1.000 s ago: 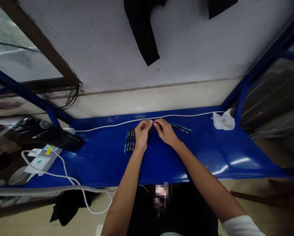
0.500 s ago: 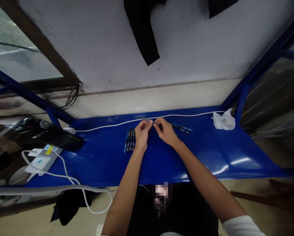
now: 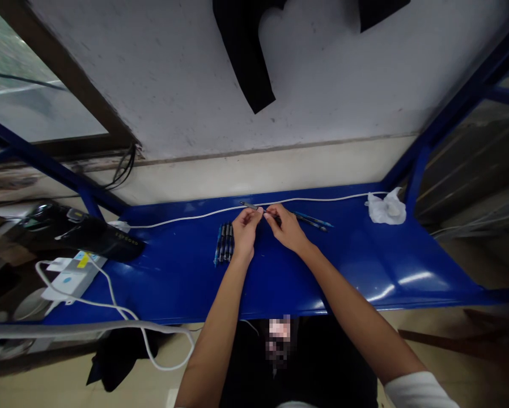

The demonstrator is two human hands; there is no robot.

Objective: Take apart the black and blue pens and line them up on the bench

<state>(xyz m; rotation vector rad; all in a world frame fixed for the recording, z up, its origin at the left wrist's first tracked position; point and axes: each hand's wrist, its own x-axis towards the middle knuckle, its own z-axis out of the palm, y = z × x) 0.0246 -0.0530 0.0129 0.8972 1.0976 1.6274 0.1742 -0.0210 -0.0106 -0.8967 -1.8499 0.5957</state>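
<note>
A slim dark pen point(image 3: 249, 205) is held above the blue table, pinched by the fingertips of both hands. My left hand point(image 3: 245, 231) grips it near the middle, and its far end sticks out up and to the left. On the other end my right hand point(image 3: 289, 228) closes thumb and fingers, so that part is mostly hidden. Just left of my left hand lies a row of several pens point(image 3: 224, 242), side by side, with dark and blue barrels. Beyond my right hand a few more pens point(image 3: 314, 220) lie at a slant, partly covered by it.
A white cable point(image 3: 186, 217) runs along the back of the blue table point(image 3: 169, 277). At left are a black bottle point(image 3: 118, 242) lying tilted and a white power strip point(image 3: 73, 277) with looping cords. Crumpled white plastic point(image 3: 387, 207) sits at the back right, near the blue frame point(image 3: 416, 170).
</note>
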